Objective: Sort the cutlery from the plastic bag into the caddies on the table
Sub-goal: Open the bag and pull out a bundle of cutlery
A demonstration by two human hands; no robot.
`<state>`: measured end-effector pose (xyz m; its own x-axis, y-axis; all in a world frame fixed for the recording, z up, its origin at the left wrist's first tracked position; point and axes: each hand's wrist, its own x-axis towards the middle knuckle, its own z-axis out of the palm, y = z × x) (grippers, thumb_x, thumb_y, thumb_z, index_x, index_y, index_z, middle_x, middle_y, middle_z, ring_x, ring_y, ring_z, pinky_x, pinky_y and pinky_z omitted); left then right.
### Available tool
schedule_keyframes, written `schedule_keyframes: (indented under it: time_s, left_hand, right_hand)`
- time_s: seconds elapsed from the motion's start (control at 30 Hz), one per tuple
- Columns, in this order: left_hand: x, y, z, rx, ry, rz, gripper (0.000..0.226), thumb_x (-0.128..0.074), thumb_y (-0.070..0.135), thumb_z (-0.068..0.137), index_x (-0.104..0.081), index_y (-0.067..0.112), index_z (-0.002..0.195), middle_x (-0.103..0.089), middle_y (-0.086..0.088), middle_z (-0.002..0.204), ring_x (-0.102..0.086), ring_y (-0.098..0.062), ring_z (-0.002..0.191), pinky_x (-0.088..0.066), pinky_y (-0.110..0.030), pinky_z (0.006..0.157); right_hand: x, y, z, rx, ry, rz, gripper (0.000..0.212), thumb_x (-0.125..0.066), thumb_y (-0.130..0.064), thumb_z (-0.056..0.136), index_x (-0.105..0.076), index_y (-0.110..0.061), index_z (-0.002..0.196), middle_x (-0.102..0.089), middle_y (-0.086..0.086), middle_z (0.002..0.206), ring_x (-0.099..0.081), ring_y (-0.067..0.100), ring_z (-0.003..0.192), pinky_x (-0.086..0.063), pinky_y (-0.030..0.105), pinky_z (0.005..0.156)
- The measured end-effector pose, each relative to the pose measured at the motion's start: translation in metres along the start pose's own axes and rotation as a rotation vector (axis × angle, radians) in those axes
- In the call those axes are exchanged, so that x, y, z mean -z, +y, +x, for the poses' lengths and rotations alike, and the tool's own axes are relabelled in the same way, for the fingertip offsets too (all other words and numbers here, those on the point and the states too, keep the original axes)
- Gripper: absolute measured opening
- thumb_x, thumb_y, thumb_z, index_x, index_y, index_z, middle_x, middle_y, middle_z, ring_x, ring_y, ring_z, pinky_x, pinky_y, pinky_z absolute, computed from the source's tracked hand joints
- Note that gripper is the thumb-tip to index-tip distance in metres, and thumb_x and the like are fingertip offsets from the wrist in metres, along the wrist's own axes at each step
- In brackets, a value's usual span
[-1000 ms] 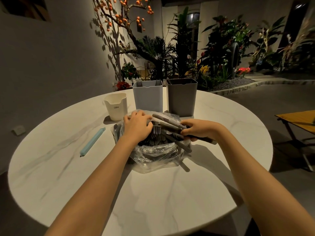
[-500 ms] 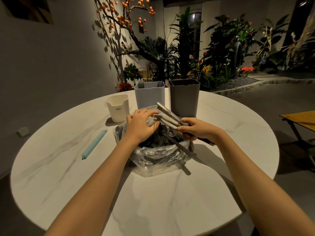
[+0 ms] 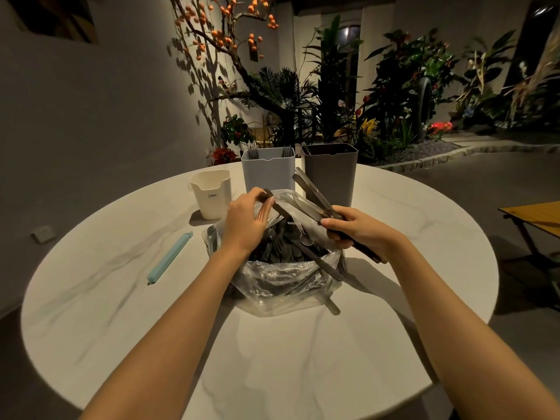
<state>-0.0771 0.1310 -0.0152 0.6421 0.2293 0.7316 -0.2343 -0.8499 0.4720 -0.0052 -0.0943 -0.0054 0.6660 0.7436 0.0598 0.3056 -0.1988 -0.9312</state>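
Note:
A clear plastic bag (image 3: 281, 283) full of dark cutlery sits mid-table. My left hand (image 3: 247, 221) hovers over the bag's left side and pinches the handle end of one dark piece (image 3: 280, 207). My right hand (image 3: 359, 233) grips a bundle of several knives (image 3: 312, 192) that fan up and leftward. Behind the bag stand three caddies: a cream one (image 3: 211, 194), a light grey one (image 3: 268, 169) with fork tines showing, and a dark grey one (image 3: 330, 172).
A pale blue bag clip (image 3: 169, 258) lies on the round marble table (image 3: 303, 359) to the left. A knife handle (image 3: 331, 306) pokes out under the bag. Plants line the far side; a wooden side table (image 3: 533, 218) stands at right.
Both hands have risen out of the bag. My right hand lifted its bundle of knives higher, and my left hand took hold of one piece's handle.

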Motion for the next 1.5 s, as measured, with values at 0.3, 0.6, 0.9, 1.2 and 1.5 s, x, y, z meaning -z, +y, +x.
schedule_keyframes:
  time_s: [0.3,0.6,0.9,1.2,1.5]
  left_hand:
    - [0.009,0.028,0.006,0.381,0.14,-0.755,0.015,-0.034,0.019,0.105,-0.046,0.013,0.096,-0.07,-0.008,0.077,-0.071,-0.023,0.073,-0.058,-0.032,0.078]
    - [-0.006,0.027,0.024,0.778,0.034,-1.207,0.019,-0.033,0.011,0.104,-0.043,0.009,0.088,-0.033,0.001,0.061,-0.029,-0.006,0.043,-0.025,-0.018,0.039]
    - [-0.016,0.033,0.027,0.712,-0.156,-1.086,0.028,-0.059,0.034,0.094,-0.058,0.007,0.089,-0.05,0.002,0.06,-0.047,-0.01,0.05,-0.038,-0.02,0.048]
    - [-0.017,0.035,0.022,0.712,-0.099,-1.005,0.025,-0.059,0.021,0.095,-0.057,0.003,0.078,-0.05,-0.002,0.05,-0.043,-0.011,0.038,-0.039,-0.022,0.041]
    - [-0.02,0.036,0.018,0.675,-0.156,-1.136,0.023,-0.059,0.024,0.093,-0.06,0.002,0.097,-0.042,0.002,0.052,-0.039,-0.01,0.044,-0.038,-0.019,0.047]
  right_hand:
    - [-0.011,-0.011,0.013,0.062,0.117,-0.083,0.013,-0.053,-0.022,0.098,-0.055,-0.009,0.095,-0.056,0.004,0.066,-0.049,0.005,0.047,-0.04,0.016,0.048]
    - [-0.016,-0.033,0.031,0.091,0.03,0.144,0.014,-0.047,-0.017,0.1,-0.05,-0.003,0.099,-0.048,0.005,0.066,-0.041,0.011,0.05,-0.037,0.019,0.047]
    - [-0.031,-0.035,0.039,0.038,-0.137,0.538,0.019,-0.038,-0.021,0.104,-0.05,-0.007,0.103,-0.046,0.003,0.066,-0.037,0.008,0.047,-0.034,0.018,0.047]
    - [-0.033,-0.027,0.032,0.026,-0.066,0.431,0.024,-0.042,-0.022,0.103,-0.057,-0.003,0.104,-0.062,0.009,0.081,-0.055,0.013,0.058,-0.05,0.023,0.055]
    - [-0.033,-0.027,0.027,0.098,-0.025,0.502,0.023,-0.039,-0.015,0.103,-0.05,0.002,0.113,-0.064,0.001,0.067,-0.048,0.005,0.045,-0.04,0.013,0.043]
